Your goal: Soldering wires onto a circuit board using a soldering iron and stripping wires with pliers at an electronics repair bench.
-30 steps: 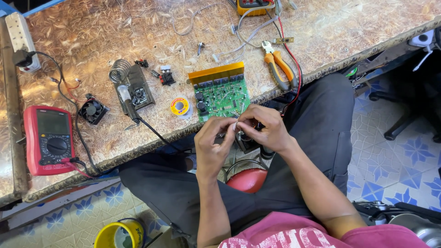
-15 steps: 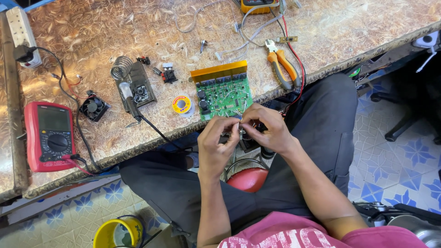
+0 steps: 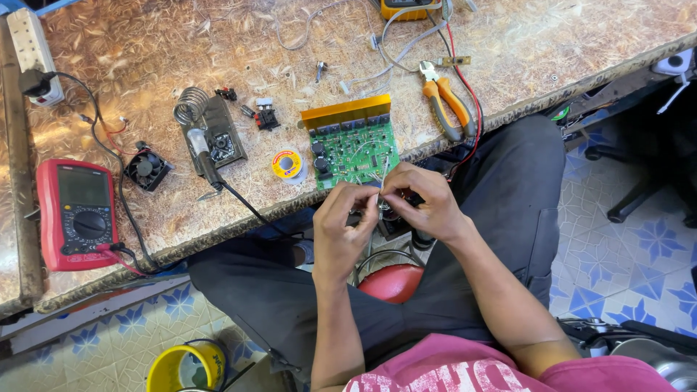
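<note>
1. the left hand (image 3: 343,225) and the right hand (image 3: 423,202) are meeting just past the near edge of the workbench (image 3: 581,43), over the person's lap.
2. both hands are pinching closed on a small wire part (image 3: 378,197) between the fingertips; its exact shape is too small to tell.
3. a green circuit board (image 3: 352,145) with an orange strip is lying at the bench edge, just beyond the hands, its near corner almost reaching the fingertips.
4. a solder roll (image 3: 286,164) is sitting just left of the board, and a soldering iron (image 3: 205,156) is resting beside its coil stand.
5. orange pliers (image 3: 449,109) are lying right of the board, close to the edge.
6. a red meter (image 3: 78,214) is sitting well apart at the far left, its near end close to the bench edge.
7. open bench is showing behind the board.
</note>
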